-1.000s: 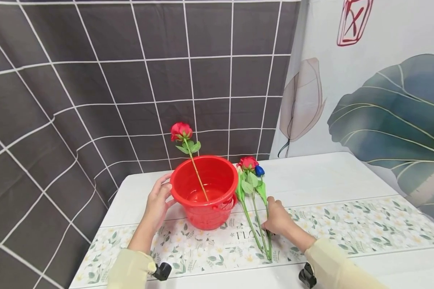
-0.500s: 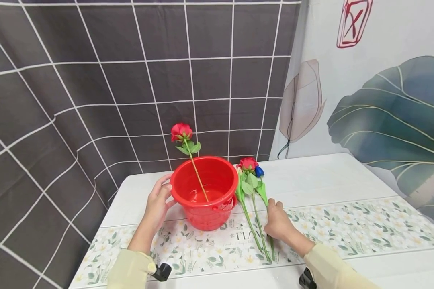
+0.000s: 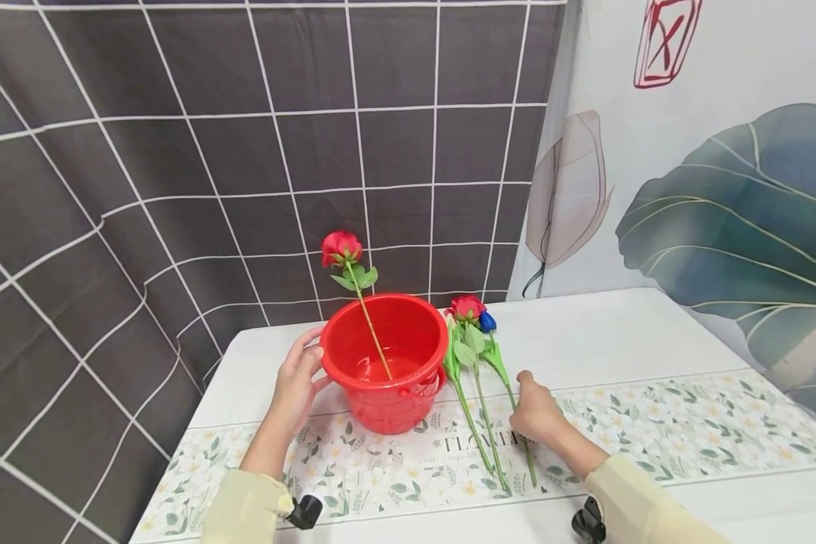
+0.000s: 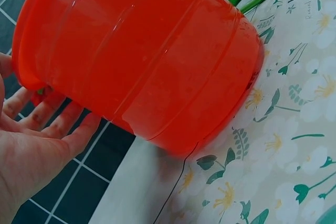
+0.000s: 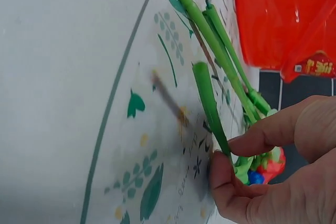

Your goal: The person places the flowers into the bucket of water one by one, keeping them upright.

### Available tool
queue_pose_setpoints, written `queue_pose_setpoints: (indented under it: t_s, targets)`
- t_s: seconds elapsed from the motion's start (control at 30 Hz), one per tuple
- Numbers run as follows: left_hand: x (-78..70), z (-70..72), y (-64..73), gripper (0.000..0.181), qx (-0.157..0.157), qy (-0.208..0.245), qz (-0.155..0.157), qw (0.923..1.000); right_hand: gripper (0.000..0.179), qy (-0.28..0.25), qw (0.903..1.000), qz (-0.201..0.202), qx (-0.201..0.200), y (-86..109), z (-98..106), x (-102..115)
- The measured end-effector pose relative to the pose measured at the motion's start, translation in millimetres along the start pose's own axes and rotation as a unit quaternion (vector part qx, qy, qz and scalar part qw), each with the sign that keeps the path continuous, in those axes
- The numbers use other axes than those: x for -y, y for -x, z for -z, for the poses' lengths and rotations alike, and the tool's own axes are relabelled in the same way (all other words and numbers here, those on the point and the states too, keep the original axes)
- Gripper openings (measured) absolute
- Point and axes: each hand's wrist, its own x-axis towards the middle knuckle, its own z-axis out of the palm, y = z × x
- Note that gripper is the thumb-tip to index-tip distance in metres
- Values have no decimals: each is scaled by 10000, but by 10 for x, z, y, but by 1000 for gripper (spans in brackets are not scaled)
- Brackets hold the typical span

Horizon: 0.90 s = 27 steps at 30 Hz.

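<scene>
A red bucket (image 3: 385, 363) stands upright, with a red rose (image 3: 341, 248) leaning inside, its head above the rim. My left hand (image 3: 298, 381) rests against the bucket's left side, fingers extended along the wall near the rim. To the right, my right hand (image 3: 536, 409) pinches the green stem of a blue tulip (image 3: 487, 323) between thumb and forefinger. In the right wrist view, that stem's cut end (image 5: 199, 67) shows above the cloth. Beside it lie another red rose (image 3: 465, 307) and a green-stemmed flower (image 3: 452, 370) with a pale pink head.
The table (image 3: 585, 332) carries a white cover with a floral printed band (image 3: 680, 423). A dark curtain (image 3: 394, 151) with white grid lines hangs close behind and to the left. The bucket's handle (image 3: 425, 389) hangs down at its right front.
The right hand has moved right with the blue tulip's stem, swinging its lower end away from the other stems. The left hand and bucket stay in place.
</scene>
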Motion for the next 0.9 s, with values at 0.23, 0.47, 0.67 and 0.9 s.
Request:
queue_pose_setpoints:
  t_s: [0.23, 0.47, 0.67, 0.9]
  targets:
    - [-13, -2, 2, 44, -4, -12, -8, 10000, 69, -11, 9996, -257, -71, -15, 59, -48]
    - [-22, 0, 6, 44, 74, 16, -2, 10000, 63, -65, 9988, -476, -47, -14, 91, -136]
    - [-16, -1, 7, 44, 27, 50, 52, 10000, 57, -211, 9983, -549, 23, 7, 140, -186]
    - [-6, 8, 7, 42, 19, -82, 17, 10000, 46, -646, 9968, -475, -55, 22, 203, -191]
